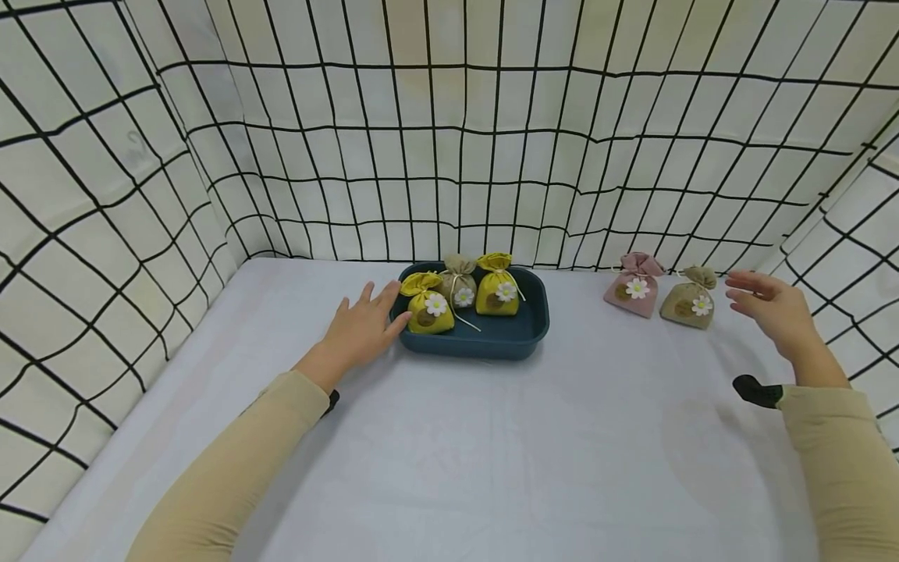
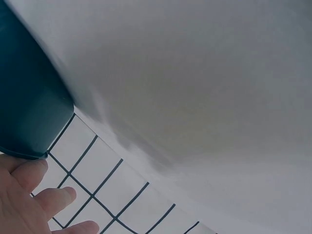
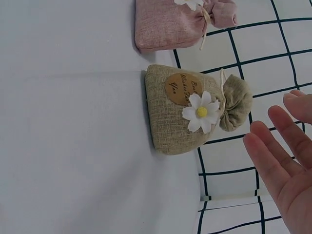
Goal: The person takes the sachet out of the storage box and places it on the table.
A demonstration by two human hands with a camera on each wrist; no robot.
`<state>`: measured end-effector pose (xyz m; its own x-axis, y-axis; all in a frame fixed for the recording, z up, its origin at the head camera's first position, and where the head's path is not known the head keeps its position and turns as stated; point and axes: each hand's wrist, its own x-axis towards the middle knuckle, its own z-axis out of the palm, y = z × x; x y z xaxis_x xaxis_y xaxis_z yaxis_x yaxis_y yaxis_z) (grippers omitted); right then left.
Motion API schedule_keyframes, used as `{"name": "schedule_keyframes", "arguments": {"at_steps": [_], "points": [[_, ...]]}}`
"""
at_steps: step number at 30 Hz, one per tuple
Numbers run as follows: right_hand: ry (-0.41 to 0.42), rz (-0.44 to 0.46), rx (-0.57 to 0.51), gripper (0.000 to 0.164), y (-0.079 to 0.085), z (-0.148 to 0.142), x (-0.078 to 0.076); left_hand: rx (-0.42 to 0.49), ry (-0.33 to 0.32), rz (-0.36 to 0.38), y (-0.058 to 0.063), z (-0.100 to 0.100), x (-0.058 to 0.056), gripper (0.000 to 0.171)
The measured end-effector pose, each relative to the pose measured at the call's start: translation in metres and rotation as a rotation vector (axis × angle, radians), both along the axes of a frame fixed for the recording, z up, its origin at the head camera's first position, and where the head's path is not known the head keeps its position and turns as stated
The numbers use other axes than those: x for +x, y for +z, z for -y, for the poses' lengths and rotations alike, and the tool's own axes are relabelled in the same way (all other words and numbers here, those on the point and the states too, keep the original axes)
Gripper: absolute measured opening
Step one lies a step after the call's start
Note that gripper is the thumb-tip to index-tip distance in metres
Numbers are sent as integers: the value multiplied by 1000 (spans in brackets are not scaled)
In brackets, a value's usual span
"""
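A dark teal tray [image 1: 492, 343] holds two yellow drawstring pouches, one at its left end [image 1: 430, 318] and one toward the middle [image 1: 497, 297], with a beige pouch [image 1: 460, 285] between them. Each bears a white flower. My left hand [image 1: 365, 324] has its fingers spread at the tray's left rim; the left wrist view shows fingertips [image 2: 36, 170] right at that rim. Over on the right, a pink pouch [image 1: 634, 293] stands beside a tan pouch [image 1: 691, 300] with a round brown label. My right hand [image 1: 776, 308] hovers just right of the tan pouch, fingers loosely bent, holding nothing.
A white cloth [image 1: 520, 460] covers the table. Black-lined grid walls [image 1: 449, 148] rise behind it and at both sides, close behind the tray and pouches. A dark object [image 1: 757, 392] sticks out at the right sleeve's cuff.
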<state>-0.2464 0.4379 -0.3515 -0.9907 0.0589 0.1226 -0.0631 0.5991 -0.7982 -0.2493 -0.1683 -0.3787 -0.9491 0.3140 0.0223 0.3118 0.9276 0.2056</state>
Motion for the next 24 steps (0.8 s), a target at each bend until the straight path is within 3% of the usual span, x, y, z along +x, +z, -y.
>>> {"name": "schedule_keyframes", "arguments": {"at_steps": [13,24], "points": [[62,-52,124,47,15,37,4,10,10,0,-1,0,0,72],[149,-115,147,45,23,76,2,11,0,1,-2,-1,-2,72]]}}
